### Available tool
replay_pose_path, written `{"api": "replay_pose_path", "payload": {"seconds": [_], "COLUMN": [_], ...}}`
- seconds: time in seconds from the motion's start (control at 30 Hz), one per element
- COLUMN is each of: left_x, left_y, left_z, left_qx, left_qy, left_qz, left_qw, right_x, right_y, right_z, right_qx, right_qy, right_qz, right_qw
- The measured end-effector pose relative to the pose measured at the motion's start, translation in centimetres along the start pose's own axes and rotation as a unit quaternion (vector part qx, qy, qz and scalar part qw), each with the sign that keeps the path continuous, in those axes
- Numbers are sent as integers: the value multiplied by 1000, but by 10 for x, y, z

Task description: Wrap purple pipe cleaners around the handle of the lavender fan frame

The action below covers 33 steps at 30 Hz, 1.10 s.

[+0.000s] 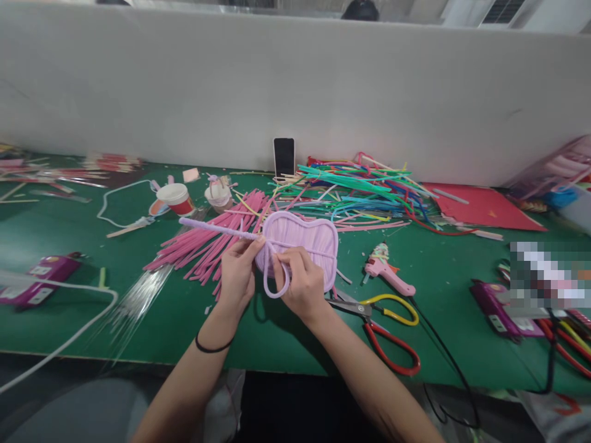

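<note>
Since the purple fuzzy stem [217, 229] looks light and bendy, pinch it softly beside its loop [276, 296]; left hand [239, 274] and right hand [302, 283] both pinch it.

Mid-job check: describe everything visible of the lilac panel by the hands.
The lilac panel looks fuzzy, like pipe cleaners: close, roughly upright streaks of lilac and pink inside a thicker lilac rim, with rounded corners and a dip in the top edge. A thin lilac strip crosses it. The left hand is at its left edge; the right hand covers its lower middle. Both pinch a looped lilac stem in front. Whether it touches the table is unclear.
</note>
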State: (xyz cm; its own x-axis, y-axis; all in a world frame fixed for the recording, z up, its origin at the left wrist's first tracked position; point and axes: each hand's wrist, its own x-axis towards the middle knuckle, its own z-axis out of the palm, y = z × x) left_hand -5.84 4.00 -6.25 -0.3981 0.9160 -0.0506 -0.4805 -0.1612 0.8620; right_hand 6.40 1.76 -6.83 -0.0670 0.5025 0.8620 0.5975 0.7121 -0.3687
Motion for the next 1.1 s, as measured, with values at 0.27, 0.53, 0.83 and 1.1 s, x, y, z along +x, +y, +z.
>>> {"api": "replay_pose_path", "payload": {"seconds": [0.27,0.53,0.83,1.1], "left_x": [-1,-3,-4,-6], "left_y": [1,0,0,-1], "left_z": [0,2,2,2], "left_qx": [-9,-9,-4,12], "left_qy": [-6,-16,-21,-29], "left_qz": [-3,-7,3,18], "left_qw": [1000,1000,1000,999], "right_x": [0,1,6,20], "right_y": [2,11,1,-8], "right_z": [1,2,-1,-10], "right_qx": [27,21,-41,-69], "right_qy": [-22,-28,-69,-114], "right_qz": [23,33,48,85], "right_qw": [999,999,996,987]}}
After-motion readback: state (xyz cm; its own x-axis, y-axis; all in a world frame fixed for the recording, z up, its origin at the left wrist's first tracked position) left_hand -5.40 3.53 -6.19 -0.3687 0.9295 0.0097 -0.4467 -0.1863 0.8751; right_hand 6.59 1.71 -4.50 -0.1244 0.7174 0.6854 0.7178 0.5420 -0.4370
